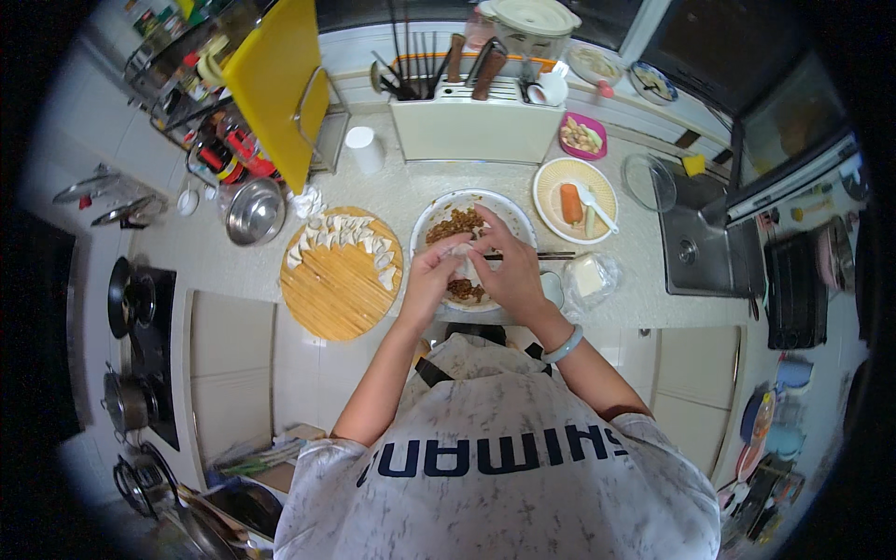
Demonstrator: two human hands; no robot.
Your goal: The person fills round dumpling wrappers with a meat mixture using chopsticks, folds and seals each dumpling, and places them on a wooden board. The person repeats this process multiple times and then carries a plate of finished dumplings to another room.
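Note:
Both my hands meet over a white basin (pixel 521 218) that holds brown minced filling (pixel 453 222). Between them is a thin, pale dumpling wrapper (pixel 460 260). My left hand (pixel 432 276) pinches its left side with thumb and fingers. On the other side, my right hand (pixel 509 269) has its thumb and fingertips at the wrapper, partly hiding it. Whether filling lies inside the wrapper cannot be made out. To the left, folded dumplings (pixel 346 234) line the far and right part of a round bamboo board (pixel 339 294). Chopsticks (pixel 556 256) lie across the basin's right rim, behind my right hand.
A stack of white wrappers (pixel 588 274) in plastic sits right of the basin. Behind it, a yellow basket (pixel 544 203) holds a carrot (pixel 571 203) and a white-handled utensil (pixel 595 208). A steel bowl (pixel 255 212), knife block (pixel 476 129), sink (pixel 710 241) and stove (pixel 157 301) surround the worktop.

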